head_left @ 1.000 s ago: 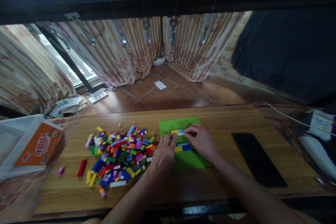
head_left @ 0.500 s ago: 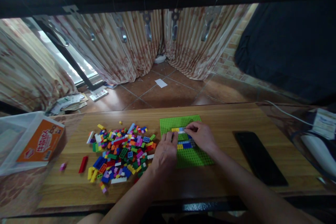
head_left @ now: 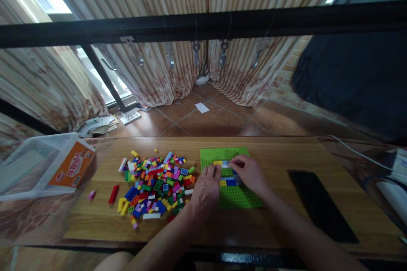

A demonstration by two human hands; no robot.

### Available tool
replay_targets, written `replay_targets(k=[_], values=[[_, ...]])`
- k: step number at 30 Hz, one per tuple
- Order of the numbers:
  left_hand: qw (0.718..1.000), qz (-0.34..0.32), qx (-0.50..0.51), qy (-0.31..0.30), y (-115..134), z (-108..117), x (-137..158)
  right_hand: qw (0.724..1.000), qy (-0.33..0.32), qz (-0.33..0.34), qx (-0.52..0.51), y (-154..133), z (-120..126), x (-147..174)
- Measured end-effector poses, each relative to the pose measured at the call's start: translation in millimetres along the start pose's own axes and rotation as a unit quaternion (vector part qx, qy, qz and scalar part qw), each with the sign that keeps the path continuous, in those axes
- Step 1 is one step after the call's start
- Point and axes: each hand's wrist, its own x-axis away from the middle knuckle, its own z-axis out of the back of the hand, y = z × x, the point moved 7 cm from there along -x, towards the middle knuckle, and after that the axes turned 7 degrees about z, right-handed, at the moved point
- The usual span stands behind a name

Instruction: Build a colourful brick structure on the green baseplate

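A green studded baseplate [head_left: 241,200] lies on the wooden table, bearing a small arrangement of toy building bricks. Yellow bricks [head_left: 218,163] and a white brick [head_left: 224,166] form its far side; a blue brick [head_left: 231,182] is on the near side. At the left edge, my left hand [head_left: 208,184] rests with bent fingers pressed together against the bricks; what lies under its fingertips is hidden. My right hand [head_left: 249,173] pinches at the right end of the white brick, thumb and forefinger closed. Left of the plate spreads a pile of loose bricks [head_left: 158,184] in many colours.
A black phone-like slab [head_left: 321,205] lies on the right of the table. A clear plastic bin [head_left: 28,178] with an orange label stands at the left. A red brick [head_left: 113,194] lies apart from the pile. A dark bar [head_left: 203,29] crosses beyond the table.
The camera view has tilted up and turned slightly left, so everything sits lower and further right. Both hands stay at the same bricks, with hardly any visible movement.
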Motion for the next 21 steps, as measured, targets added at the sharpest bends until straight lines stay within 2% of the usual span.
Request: replay_targets(k=[4, 7, 10, 14, 17, 21], values=[[0.996, 0.012, 0.087, 0.010, -8.5, 12.4, 1.1, 1.000, 0.019, 0.013, 0.009, -3.7, 11.4, 4.6], [0.989, 0.015, 0.143, 0.045, -22.6, 33.2, 4.3, 0.997, 0.020, 0.061, 0.032, -17.1, 21.0, 8.0], [0.984, 0.028, 0.151, 0.092, -47.7, 56.1, 11.9, 0.989, -0.058, 0.124, 0.053, -30.1, 15.8, 13.8], [0.978, 0.098, 0.128, 0.133, -90.4, 77.4, 23.1, 0.968, -0.174, 0.146, 0.108, -26.1, -0.2, 24.6], [0.973, 0.115, 0.129, 0.155, -107.9, 87.5, 25.5, 0.958, -0.203, 0.146, 0.138, -18.5, -2.6, 28.0], [0.971, 0.099, 0.146, 0.160, -111.5, 93.1, 23.3, 0.953, -0.217, 0.155, 0.145, -11.6, 5.5, 27.7]])
